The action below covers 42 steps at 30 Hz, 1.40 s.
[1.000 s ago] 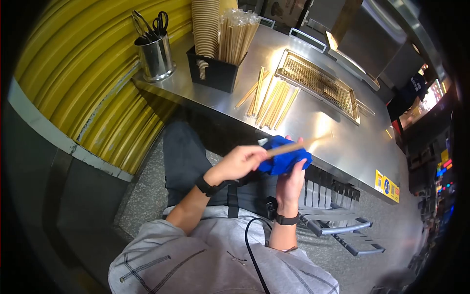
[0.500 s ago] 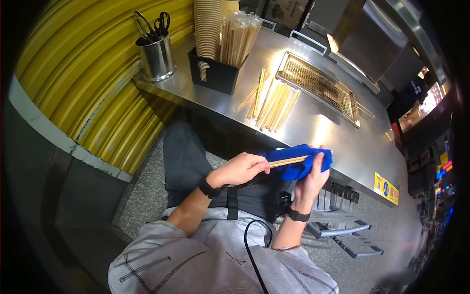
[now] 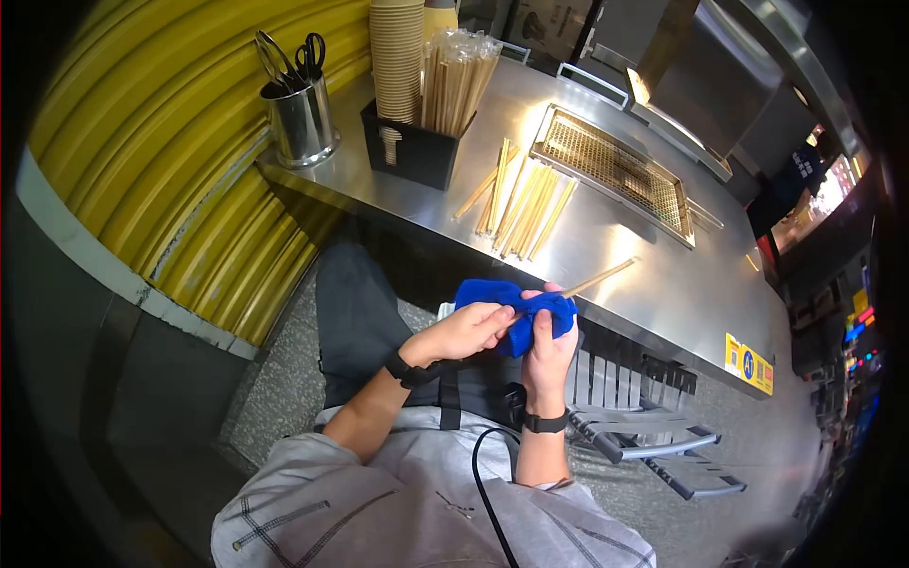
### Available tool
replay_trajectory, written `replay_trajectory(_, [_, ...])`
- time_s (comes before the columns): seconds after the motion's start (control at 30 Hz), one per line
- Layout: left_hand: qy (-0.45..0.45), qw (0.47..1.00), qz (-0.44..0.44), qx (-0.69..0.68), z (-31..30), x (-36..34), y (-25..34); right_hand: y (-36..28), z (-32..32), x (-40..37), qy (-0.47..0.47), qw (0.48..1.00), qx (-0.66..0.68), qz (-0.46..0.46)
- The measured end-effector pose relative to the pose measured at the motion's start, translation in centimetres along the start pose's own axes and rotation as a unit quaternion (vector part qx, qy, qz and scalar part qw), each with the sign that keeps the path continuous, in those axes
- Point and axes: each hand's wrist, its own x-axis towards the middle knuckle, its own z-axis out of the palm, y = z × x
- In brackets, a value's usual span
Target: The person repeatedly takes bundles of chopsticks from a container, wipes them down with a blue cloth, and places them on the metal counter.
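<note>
Over my lap, a blue cloth (image 3: 488, 293) is wrapped around a pair of chopsticks (image 3: 606, 275), whose far ends stick out to the right toward the table edge. My right hand (image 3: 549, 346) is closed on the cloth, thumb on top, squeezing it about the sticks. Just left of it, my left hand (image 3: 464, 331) pinches the near end of the chopsticks, fingers closed, beside the hanging part of the cloth. Farther forward on the metal table, several loose chopsticks (image 3: 525, 208) lie in a rough row.
A black holder (image 3: 412, 151) carries stacked paper cups (image 3: 396, 62) and wrapped chopsticks (image 3: 459, 80). Left of it stands a steel canister (image 3: 301, 123) with scissors and tongs. A grill grate (image 3: 615, 170) is set in the steel table (image 3: 696, 308). A person (image 3: 800, 180) is at far right.
My right hand has slid the cloth left along the chopsticks, close to my left hand. The far ends of the sticks, covered before, now stick out bare.
</note>
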Motion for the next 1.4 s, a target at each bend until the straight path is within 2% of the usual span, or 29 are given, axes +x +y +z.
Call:
replay_trajectory(0.13, [-0.021,0.999,-0.005,0.034,-0.4,-0.2,0.4,-1.1,-1.2,1.1,0.055,0.998,-0.005,-0.019])
replay_trajectory(0.23, [0.001,0.994,-0.007,0.106,-0.3,-0.2,0.1,-2.2,-3.0,2.6,0.12,0.992,0.037,-0.034])
replay_trajectory(0.33, [0.036,0.981,0.084,0.17,-0.3,0.3,-0.7,-3.3,-3.0,3.1,0.15,0.982,0.105,-0.035])
replay_trajectory(0.43, [0.096,0.984,0.099,0.116,0.5,0.6,-0.6,-3.2,-1.6,2.3,0.1,0.99,0.092,-0.029])
replay_trajectory(0.47, [0.103,0.985,0.078,0.115,0.8,0.6,-0.4,-2.3,-1.3,1.8,0.069,0.995,0.075,-0.015])
replay_trajectory(0.53, [0.114,0.986,0.033,0.114,1.7,0.2,0.9,-0.2,-0.4,0.6,0.028,0.997,-0.065,-0.013])
replay_trajectory(0.57, [0.117,0.98,0.066,0.149,1.3,0.0,0.7,0.0,0.0,0.1,0.033,0.997,-0.068,-0.006])
replay_trajectory(0.67, [0.065,0.943,0.076,0.317,-0.9,-1.7,2.3,0.2,0.2,0.3,0.05,0.997,-0.047,0.017])
replay_trajectory(0.7, [0.124,0.951,0.071,0.274,-1.4,-2.1,2.7,0.2,0.0,0.5,0.047,0.997,-0.05,0.02])
replay_trajectory(0.73, [0.175,0.95,0.017,0.259,-1.9,-2.4,3.9,0.1,-0.3,0.6,0.045,0.997,-0.054,0.022])
replay_trajectory(0.8, [0.247,0.948,0.079,0.184,-3.2,-2.4,4.1,-0.5,0.2,0.7,-0.006,0.995,-0.076,0.058])
replay_trajectory(0.87, [0.219,0.963,0.121,0.098,-2.8,-2.5,4.5,-0.3,0.9,0.4,-0.082,0.981,-0.166,0.054])
replay_trajectory(0.9, [0.213,0.964,0.151,0.054,-1.8,-2.1,4.1,-0.8,2.0,0.0,-0.102,0.978,-0.159,0.086])
replay_trajectory(0.93, [0.209,0.961,0.181,0.01,-1.4,-2.0,3.8,-0.4,2.4,-0.2,-0.133,0.966,-0.208,0.071])
replay_trajectory(0.97, [0.179,0.972,0.154,0.015,-1.5,-2.1,3.8,0.2,2.6,-0.4,-0.155,0.961,-0.215,0.076])
replay_trajectory(1.07, [0.191,0.968,0.135,0.093,-3.5,-2.1,2.3,1.4,2.4,-0.7,-0.179,0.958,-0.191,0.118])
replay_trajectory(1.13, [0.256,0.946,0.19,0.059,-2.6,-1.7,1.8,2.1,1.9,-0.7,-0.187,0.957,-0.177,0.137])
replay_trajectory(1.23, [0.354,0.903,0.241,0.012,-2.9,-1.4,1.9,1.4,1.4,-0.8,-0.221,0.943,-0.218,0.117])
replay_trajectory(1.33, [0.414,0.877,0.233,-0.067,-4.3,-2.3,3.2,1.9,0.1,-1.8,-0.251,0.93,-0.208,0.168])
replay_trajectory(1.4, [0.429,0.869,0.226,-0.097,-5.2,-2.4,3.6,1.9,-0.2,-2.2,-0.232,0.936,-0.202,0.171])
